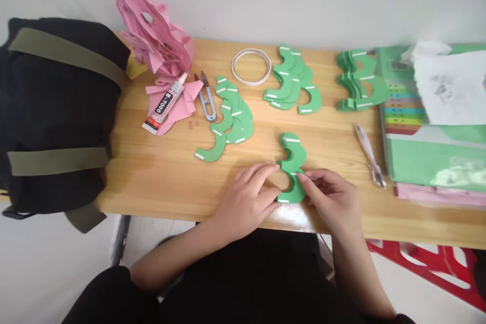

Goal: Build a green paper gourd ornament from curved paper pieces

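Observation:
A stack of curved green craft-foam pieces (298, 190), stepped like a wavy "3" and bearing white strips at the ends, lies on the table in front of me. My left hand (250, 197) curls against its left side, its fingertips touching the ends of the lower arc. From the right, my right hand (332, 195) pinches the lower arc with the thumb on top beside a white strip; its other fingers are partly hidden. Further off lie more green arcs, in a left pile (239, 116), a middle pile (290, 83) and a right pile (364, 86).
Behind stand a tape roll (251, 82), blue thread snips (208, 101), a B-7000 glue tube (165, 105) and crumpled pink foam scraps (155, 35). A black bag (61, 116) fills the left end. A pen (368, 152) lies beside packaged green sheets (436, 157) with white paper (451, 86).

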Action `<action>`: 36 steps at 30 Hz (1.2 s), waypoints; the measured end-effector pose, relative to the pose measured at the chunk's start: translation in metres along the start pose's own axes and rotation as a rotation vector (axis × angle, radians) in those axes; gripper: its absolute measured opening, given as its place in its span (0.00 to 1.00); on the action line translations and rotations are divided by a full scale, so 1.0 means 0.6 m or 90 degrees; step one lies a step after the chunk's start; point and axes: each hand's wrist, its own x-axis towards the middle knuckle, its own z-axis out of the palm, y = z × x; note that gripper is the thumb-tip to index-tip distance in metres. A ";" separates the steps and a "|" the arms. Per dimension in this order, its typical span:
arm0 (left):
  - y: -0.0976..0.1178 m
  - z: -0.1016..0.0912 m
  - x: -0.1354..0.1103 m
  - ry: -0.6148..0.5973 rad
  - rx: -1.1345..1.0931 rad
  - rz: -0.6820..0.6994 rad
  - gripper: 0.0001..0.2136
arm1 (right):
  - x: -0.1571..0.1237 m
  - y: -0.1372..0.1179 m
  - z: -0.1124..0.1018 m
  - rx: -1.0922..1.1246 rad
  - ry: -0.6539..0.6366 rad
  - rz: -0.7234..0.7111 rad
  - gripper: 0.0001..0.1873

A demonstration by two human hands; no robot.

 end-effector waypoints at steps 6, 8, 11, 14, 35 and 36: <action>-0.001 -0.003 0.002 -0.027 0.009 0.023 0.05 | -0.003 0.004 0.000 -0.037 0.011 -0.009 0.10; -0.001 -0.005 0.003 -0.049 0.016 0.026 0.05 | -0.003 0.004 0.001 -0.059 0.017 -0.019 0.09; -0.001 -0.006 0.004 -0.067 0.027 0.025 0.05 | -0.004 0.001 0.003 -0.086 0.025 -0.027 0.08; 0.001 -0.006 0.005 -0.071 0.041 0.027 0.06 | -0.006 -0.004 0.006 -0.104 0.032 -0.020 0.08; 0.002 -0.002 0.003 -0.019 0.081 0.068 0.06 | -0.010 -0.001 0.012 -0.145 0.057 -0.030 0.13; 0.002 -0.002 0.004 -0.019 0.082 0.069 0.06 | -0.010 -0.001 0.012 -0.148 0.061 -0.033 0.13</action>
